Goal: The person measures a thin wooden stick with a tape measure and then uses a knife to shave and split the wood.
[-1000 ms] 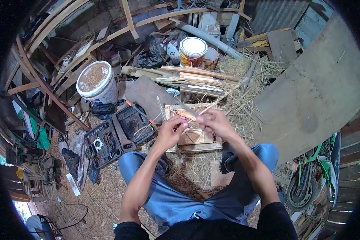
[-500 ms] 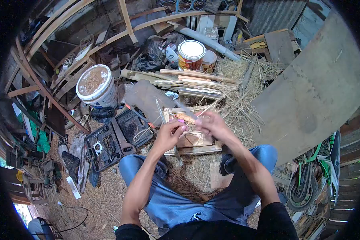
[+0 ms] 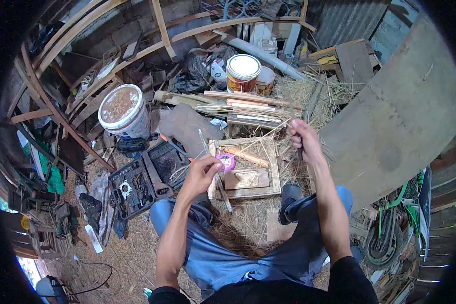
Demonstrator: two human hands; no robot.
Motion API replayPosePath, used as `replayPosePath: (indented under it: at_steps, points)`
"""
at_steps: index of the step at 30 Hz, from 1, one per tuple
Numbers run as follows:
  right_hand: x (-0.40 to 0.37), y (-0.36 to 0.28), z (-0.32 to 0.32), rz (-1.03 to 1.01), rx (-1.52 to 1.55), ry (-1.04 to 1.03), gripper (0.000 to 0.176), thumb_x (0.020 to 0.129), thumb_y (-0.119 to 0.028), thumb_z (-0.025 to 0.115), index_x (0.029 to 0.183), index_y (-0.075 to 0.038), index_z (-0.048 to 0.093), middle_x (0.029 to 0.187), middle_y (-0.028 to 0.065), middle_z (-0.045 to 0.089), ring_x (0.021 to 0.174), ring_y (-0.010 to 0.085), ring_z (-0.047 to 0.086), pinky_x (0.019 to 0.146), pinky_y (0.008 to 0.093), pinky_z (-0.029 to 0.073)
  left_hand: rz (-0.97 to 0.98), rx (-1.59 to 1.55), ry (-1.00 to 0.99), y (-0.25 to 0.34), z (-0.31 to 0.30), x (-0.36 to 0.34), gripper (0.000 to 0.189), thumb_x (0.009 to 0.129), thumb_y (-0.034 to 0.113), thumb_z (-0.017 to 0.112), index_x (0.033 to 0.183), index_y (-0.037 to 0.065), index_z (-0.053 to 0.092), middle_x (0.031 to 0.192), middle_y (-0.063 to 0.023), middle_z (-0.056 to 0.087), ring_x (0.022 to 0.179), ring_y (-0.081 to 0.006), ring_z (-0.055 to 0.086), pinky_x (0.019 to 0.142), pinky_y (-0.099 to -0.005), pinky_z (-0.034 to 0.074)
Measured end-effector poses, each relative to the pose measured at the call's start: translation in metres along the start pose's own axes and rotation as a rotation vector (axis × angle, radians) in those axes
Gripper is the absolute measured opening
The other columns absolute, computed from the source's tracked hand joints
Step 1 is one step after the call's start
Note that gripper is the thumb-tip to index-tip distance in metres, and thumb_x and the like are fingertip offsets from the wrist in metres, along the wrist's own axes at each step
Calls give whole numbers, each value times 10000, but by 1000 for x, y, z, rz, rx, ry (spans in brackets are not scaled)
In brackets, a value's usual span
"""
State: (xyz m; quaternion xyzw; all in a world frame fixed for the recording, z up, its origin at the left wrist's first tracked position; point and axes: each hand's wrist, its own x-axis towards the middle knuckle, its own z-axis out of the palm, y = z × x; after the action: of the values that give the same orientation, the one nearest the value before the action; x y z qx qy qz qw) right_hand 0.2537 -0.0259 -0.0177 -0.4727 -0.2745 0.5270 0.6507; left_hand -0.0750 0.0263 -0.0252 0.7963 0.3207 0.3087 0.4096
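I sit on straw with a shallow wooden frame in front of my knees. My left hand pinches a long thin strip that slants from upper left to lower right across the frame's left edge. A small pink roll lies just beside that hand's fingertips; I cannot tell whether they touch. My right hand is raised to the right of the frame, fist closed on a knife with a dark handle, its thin blade pointing up. An orange stick and a wooden block lie inside the frame.
A white bucket stands at the left, an open black tool case beside my left knee. A bundle of wooden strips and a paint can are beyond the frame. A large board leans at the right.
My hands were together over the frame, the knife against the strip. The right hand has swung up and to the right with the knife; the left hand has dropped slightly, still holding the strip.
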Motion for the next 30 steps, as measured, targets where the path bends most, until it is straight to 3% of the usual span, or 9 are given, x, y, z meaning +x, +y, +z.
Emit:
replayPosePath:
  at_steps: [3, 6, 12, 20, 22, 24, 26, 28, 30]
  points:
    - [-33, 13, 47, 109, -254, -25, 185, 885, -159, 586, 1040, -62, 554, 705, -15, 554, 490, 33, 428, 394, 166, 283, -68, -3, -37, 3, 9, 4, 163, 884, 129, 592, 898, -20, 657, 751, -58, 577, 631, -113, 480, 581, -281, 389]
    - [-44, 29, 66, 244, -71, -256, 227, 881, -148, 612, 1066, -23, 569, 714, 4, 559, 503, 37, 426, 408, 168, 282, -10, -44, -39, 6, 17, 7, 169, 887, 137, 589, 909, -20, 648, 724, -51, 572, 614, -108, 469, 571, -279, 382]
    - [-20, 10, 27, 162, 37, -13, 220, 909, -162, 573, 1049, 8, 574, 699, -15, 508, 510, 34, 371, 419, 166, 267, -108, -21, -64, 3, -1, 2, 156, 879, 119, 569, 940, -2, 648, 772, -62, 619, 631, -117, 492, 583, -274, 399]
    - [-24, 20, 44, 13, -280, -33, 140, 969, -222, 466, 994, -84, 467, 680, -18, 452, 517, 42, 367, 436, 188, 308, -123, 58, -170, -13, 15, 3, 202, 910, 150, 554, 1055, 14, 593, 743, -5, 577, 630, -70, 453, 573, -241, 382]
    - [-21, 18, 40, 27, -248, -81, 138, 967, -213, 467, 1003, -79, 461, 690, -12, 468, 511, 39, 365, 429, 185, 301, -23, -81, -123, -11, 24, 4, 193, 911, 130, 549, 1062, 18, 596, 765, 7, 571, 637, -64, 460, 577, -237, 397]
    - [-20, 16, 41, 38, -211, -129, 138, 965, -204, 467, 1011, -74, 455, 700, -6, 484, 506, 35, 364, 421, 182, 293, -84, -106, -173, -8, 29, 4, 200, 914, 118, 549, 1086, 23, 590, 799, 12, 568, 635, -55, 458, 575, -225, 400]
    - [-24, 21, 50, 62, -394, -183, 146, 964, -197, 466, 1027, -69, 438, 717, 2, 500, 492, 28, 343, 408, 176, 276, -259, -369, -167, -6, 39, 6, 221, 917, 130, 555, 1106, 18, 579, 826, 12, 568, 642, -43, 465, 568, -207, 394]
    - [-34, 27, 63, 73, -371, -186, 170, 954, -218, 503, 985, -53, 480, 707, 2, 515, 510, 29, 390, 416, 187, 313, -236, -404, -169, 2, 45, 7, 248, 921, 157, 563, 1129, 22, 574, 844, 16, 563, 627, -32, 450, 530, -193, 368]
    - [-43, 27, 71, 99, -595, -279, 205, 933, -237, 557, 932, -33, 554, 674, -8, 524, 544, 39, 457, 442, 198, 367, -328, -549, -164, 8, 49, 8, 262, 922, 180, 567, 1137, 29, 577, 843, 16, 558, 603, -32, 426, 489, -190, 329]
